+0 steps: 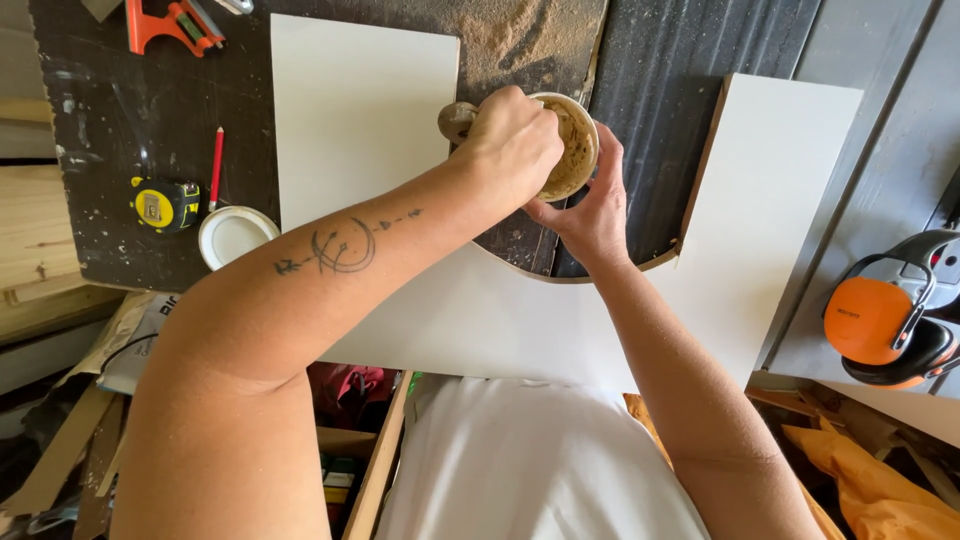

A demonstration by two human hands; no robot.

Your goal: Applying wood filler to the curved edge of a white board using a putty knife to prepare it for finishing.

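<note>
A round tub of beige paste is held over the dark workbench, in the notch of a white board. My right hand cups the tub from below and from the near side. My left hand reaches across from the left and is closed on a tool with a rounded, paste-smeared handle; the working end dips into the tub and is hidden by my fingers.
A white lid, a yellow tape measure and a red pencil lie at the left. An orange clamp sits at the top left, with sawdust above the tub. Orange ear defenders rest at the right.
</note>
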